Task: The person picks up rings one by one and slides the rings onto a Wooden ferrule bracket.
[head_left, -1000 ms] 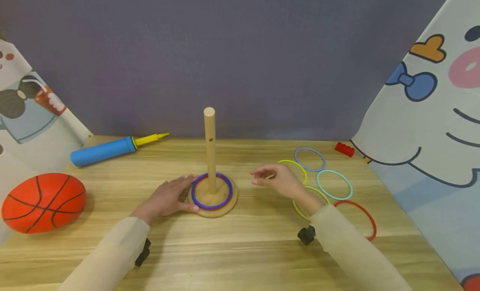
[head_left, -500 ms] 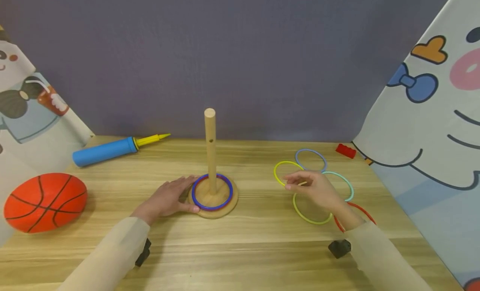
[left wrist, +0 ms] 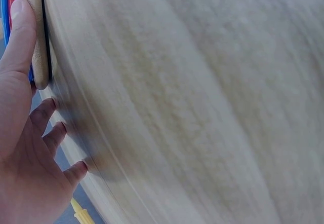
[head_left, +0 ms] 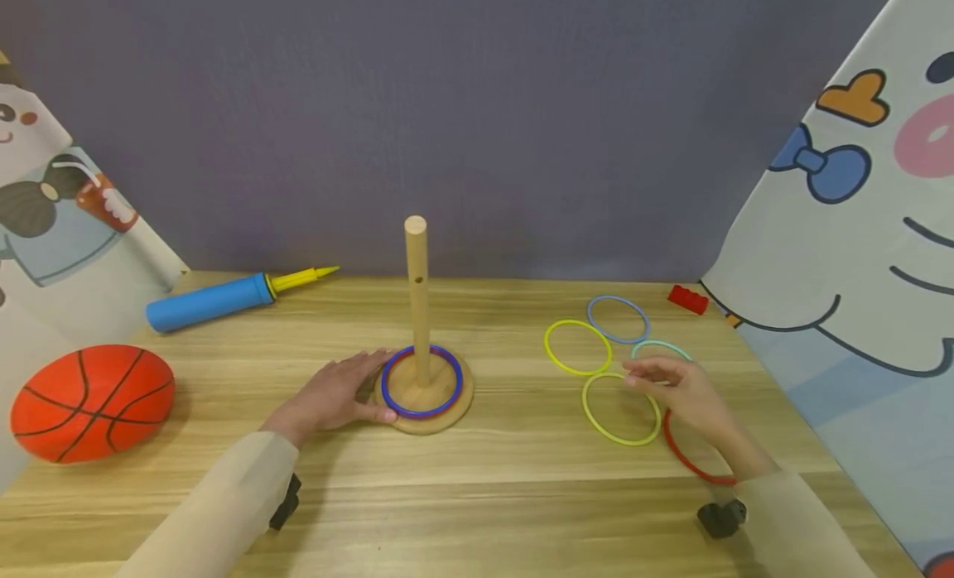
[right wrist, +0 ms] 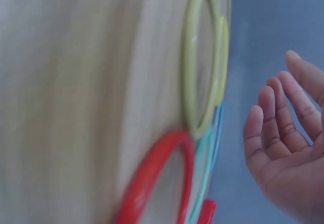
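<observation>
A wooden ring-toss stand stands upright left of the table's middle. A dark blue ring lies around its peg on the base, with a red ring mostly hidden beneath. My left hand rests against the base's left side. In the left wrist view its thumb lies on the base rim while other fingertips touch the tabletop. My right hand, holding nothing, hovers above the loose rings. Around it lie a yellow-green ring, a red ring and a mint ring, partly covered by the hand.
A yellow ring and a light blue ring lie farther back on the right. Near the back edge sit a red block and a blue hand pump. A red basketball-patterned ball lies at far left.
My right hand has moved rightward, away from the stand, over the yellow ring and on toward the mint and red rings. My left hand has stayed at the base.
</observation>
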Motion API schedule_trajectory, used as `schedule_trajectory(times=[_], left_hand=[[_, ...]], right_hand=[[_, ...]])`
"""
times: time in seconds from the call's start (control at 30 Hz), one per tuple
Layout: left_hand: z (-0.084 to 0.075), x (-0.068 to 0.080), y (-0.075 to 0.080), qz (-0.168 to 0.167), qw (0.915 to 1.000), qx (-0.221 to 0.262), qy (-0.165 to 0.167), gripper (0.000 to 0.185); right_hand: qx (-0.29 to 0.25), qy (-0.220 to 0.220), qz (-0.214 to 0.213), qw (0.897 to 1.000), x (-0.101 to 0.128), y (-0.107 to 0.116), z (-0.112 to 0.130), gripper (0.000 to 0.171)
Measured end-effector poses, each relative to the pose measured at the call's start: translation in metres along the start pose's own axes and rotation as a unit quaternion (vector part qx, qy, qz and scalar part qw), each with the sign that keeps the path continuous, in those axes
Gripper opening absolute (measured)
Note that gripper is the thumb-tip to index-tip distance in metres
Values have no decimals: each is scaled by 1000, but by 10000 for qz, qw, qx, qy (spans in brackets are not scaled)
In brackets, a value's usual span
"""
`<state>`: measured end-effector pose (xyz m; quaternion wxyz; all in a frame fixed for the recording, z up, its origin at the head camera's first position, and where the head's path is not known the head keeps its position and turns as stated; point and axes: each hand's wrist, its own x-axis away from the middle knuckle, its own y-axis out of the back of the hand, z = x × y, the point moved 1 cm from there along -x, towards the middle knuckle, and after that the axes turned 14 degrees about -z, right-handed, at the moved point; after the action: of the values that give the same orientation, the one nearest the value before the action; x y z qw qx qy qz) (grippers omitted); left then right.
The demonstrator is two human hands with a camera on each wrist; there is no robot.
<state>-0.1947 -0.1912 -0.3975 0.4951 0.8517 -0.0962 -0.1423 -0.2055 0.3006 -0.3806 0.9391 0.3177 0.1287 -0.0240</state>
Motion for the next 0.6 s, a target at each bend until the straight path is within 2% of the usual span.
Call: schedule_trajectory(times=[0.37,0.6], left_hand=[[3,0,-2,-15,10000,25,58,99],[1,0,-1,4,10000,52,81,99]], right_hand=[[583,-379,-282,9972,11,14,-25,35],[804,-586,-274,9947,12,16,-32,36]])
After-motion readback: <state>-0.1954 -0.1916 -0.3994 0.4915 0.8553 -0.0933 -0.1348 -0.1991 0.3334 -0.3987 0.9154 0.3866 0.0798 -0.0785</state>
